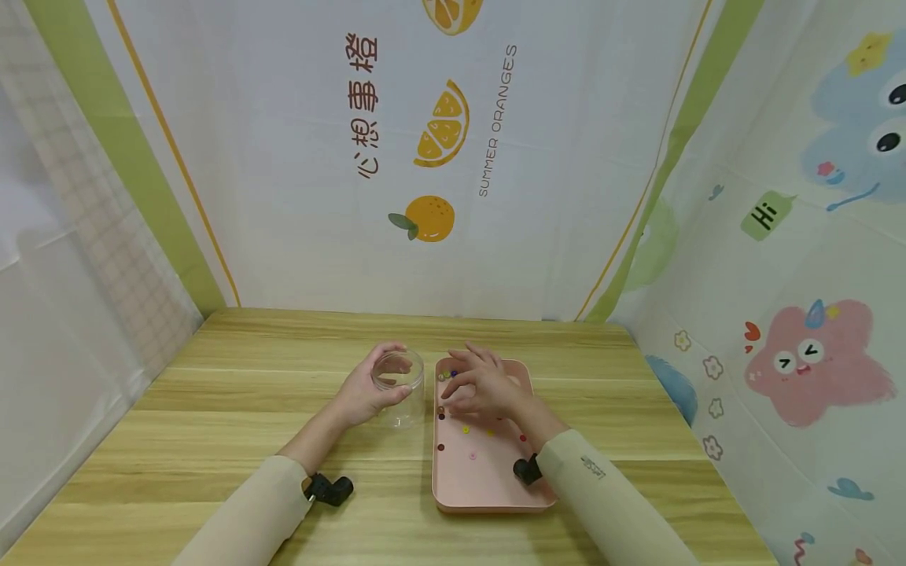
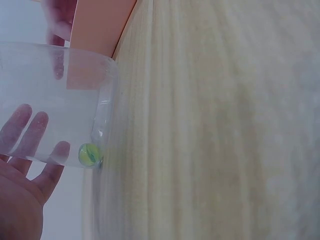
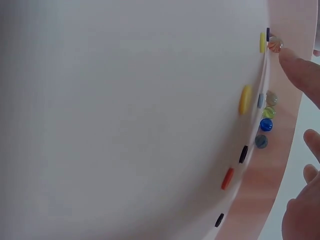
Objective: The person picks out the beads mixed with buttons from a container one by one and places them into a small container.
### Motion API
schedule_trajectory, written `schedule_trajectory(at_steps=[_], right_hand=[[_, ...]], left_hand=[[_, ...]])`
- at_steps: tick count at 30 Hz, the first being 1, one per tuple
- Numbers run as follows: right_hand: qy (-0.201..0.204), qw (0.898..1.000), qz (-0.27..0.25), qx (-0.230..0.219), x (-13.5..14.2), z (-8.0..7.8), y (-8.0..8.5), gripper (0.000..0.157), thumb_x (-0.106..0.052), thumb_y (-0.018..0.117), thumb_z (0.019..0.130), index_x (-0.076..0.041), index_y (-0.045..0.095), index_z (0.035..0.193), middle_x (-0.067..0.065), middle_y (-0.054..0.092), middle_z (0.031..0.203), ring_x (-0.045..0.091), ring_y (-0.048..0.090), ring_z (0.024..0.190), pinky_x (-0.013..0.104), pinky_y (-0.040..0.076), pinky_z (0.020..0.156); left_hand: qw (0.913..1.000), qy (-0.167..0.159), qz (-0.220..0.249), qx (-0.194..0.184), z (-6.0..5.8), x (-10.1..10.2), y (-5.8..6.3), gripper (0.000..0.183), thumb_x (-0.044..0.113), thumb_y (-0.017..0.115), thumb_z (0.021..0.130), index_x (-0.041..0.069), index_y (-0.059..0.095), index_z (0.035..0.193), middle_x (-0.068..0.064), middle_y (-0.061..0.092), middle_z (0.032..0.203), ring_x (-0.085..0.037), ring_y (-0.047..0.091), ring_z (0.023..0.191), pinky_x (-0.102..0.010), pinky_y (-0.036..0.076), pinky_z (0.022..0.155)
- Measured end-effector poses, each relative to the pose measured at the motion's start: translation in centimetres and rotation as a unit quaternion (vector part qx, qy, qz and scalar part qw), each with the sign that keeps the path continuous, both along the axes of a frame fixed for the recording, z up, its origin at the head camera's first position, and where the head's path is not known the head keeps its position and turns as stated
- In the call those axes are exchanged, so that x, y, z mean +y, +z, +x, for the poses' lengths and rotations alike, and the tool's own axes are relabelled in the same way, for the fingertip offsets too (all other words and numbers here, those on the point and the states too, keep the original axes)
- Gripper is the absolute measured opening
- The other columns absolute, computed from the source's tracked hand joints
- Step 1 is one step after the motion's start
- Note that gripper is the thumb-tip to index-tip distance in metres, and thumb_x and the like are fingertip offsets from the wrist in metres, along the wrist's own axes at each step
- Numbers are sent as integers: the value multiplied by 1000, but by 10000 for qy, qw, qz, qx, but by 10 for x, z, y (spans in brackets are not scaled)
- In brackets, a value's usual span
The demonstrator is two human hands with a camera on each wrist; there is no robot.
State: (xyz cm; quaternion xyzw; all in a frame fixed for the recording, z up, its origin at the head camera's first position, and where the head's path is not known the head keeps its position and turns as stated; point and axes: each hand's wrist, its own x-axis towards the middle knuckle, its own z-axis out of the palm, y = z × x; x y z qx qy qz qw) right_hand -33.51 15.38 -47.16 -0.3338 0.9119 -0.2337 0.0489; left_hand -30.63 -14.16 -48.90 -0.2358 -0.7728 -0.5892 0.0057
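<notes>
My left hand [image 1: 364,393] grips a clear plastic jar [image 1: 402,410], thumb and fingers around its upper part. The jar stands upright on the table, left of a pink tray [image 1: 488,483]. One yellow-green marble [image 2: 89,155] lies at the jar's bottom in the left wrist view. My right hand [image 1: 488,389] hovers over the tray's left side, fingers bent loosely downward. In the right wrist view, one fingertip [image 3: 289,56] is right at an orange-striped marble [image 3: 275,45] by the tray wall. Farther along that wall sit several marbles, including a blue marble [image 3: 266,124] and a green marble [image 3: 269,112].
Small flat discs are scattered over the tray floor, among them a yellow disc [image 3: 245,99], a red disc [image 3: 227,178] and a pink disc [image 1: 473,456]. The wooden table [image 1: 248,409] meets a printed curtain [image 1: 304,251] at the back.
</notes>
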Motion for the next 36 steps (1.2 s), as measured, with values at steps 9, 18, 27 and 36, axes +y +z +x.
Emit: schedule_trajectory(at_steps=[9,18,27,36], right_hand=[[67,10000,-4,-61,-1,-1,0,12,-34,91,92,-30,87,102,13,32,180,43,3,172,70,1,134],[55,9998,50,-209,-7,-1,-1,9,-34,90,93,-31,87,101,12,30,181,42,1,173,69,-3,135],[-26,9997,237,-66,-12,-2,-2,8,-34,90,93,-30,87,99,11,31,181,44,4,172,71,-1,134],[-12,9991,414,-63,-14,-3,-3,5,-36,89,94,-31,87,96,7,29,182,44,2,172,70,-2,134]], left_hand=[[10000,5,37,-32,0,0,0,68,7,80,96,5,45,154,-34,62,143,-55,61,133,-37,57,100],[10000,19,30,-41,0,0,0,68,7,80,96,6,45,155,-34,62,144,-52,62,132,-47,58,104],[10000,84,28,0,0,1,0,67,7,80,96,6,46,154,-33,63,142,-46,64,132,-52,57,106],[9999,48,110,-88,0,1,0,68,5,80,96,6,46,154,-35,62,143,-55,62,131,-31,58,98]])
